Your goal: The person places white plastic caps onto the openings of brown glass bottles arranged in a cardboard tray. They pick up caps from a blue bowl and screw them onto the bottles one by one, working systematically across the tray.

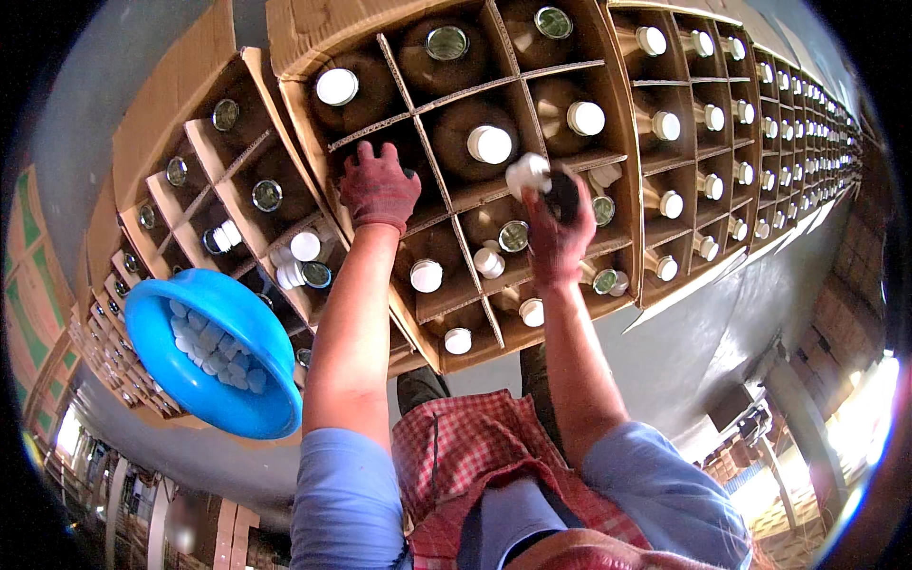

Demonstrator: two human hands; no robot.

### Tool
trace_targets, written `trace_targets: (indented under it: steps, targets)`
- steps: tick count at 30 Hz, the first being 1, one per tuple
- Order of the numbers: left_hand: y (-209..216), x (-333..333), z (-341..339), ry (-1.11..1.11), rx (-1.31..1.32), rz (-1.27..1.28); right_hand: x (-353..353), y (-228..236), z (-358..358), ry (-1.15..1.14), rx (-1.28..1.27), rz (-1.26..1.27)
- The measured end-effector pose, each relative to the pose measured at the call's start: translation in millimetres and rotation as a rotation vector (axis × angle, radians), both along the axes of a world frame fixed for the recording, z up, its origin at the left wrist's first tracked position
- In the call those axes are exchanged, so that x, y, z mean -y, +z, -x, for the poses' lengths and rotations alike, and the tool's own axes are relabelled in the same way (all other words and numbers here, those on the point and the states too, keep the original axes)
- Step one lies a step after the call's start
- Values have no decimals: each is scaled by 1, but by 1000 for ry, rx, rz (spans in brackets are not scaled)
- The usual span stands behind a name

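Glare lower right; carton (328, 27) interiors shadowed; held white cap (528, 175) blurred; edges fisheye-bent.

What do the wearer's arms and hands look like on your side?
The left hand and right hand wear dark-red gloves ending around the wrist, with blackish areas that may be coating or shadow. The forearms are bare below short, plain blue sleeves. I see no cables or markings on them.

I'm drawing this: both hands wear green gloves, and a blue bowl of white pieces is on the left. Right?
No: the head view shows red gloves, not green, on the left hand and right hand; the blue bowl of white pieces is on the left.
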State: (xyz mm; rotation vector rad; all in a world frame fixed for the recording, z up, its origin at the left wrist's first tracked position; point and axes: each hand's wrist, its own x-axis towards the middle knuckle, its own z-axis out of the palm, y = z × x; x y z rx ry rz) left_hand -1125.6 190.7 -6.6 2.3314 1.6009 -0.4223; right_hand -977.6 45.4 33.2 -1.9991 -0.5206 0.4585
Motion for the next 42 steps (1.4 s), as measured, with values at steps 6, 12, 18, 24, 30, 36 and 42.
trace_targets:
  steps: [6, 12, 18, 24, 30, 36, 42]
  targets:
    - [-13, 2, -2, -2, 49, -22, -155, 5, -55, 657, 778, 388]
    - [-15, 2, 5, 22, 62, -6, -223, 1, -43, 786, 478, 548]
    - [-27, -1, 5, 51, 78, 44, -241, -10, -50, 934, 798, 693]
    - [-12, -5, -1, 23, 29, 50, -238, -31, -44, 902, 771, 745]
    - [-29, 2, 1, -1, 125, -72, -254, -44, -43, 909, 963, 798]
    - [-28, -5, 10, 7, -10, -22, -158, -11, -74, 597, 533, -128]
    - [-15, -8, -3, -54, -83, -49, 50, 21, -163, 744, 514, 715]
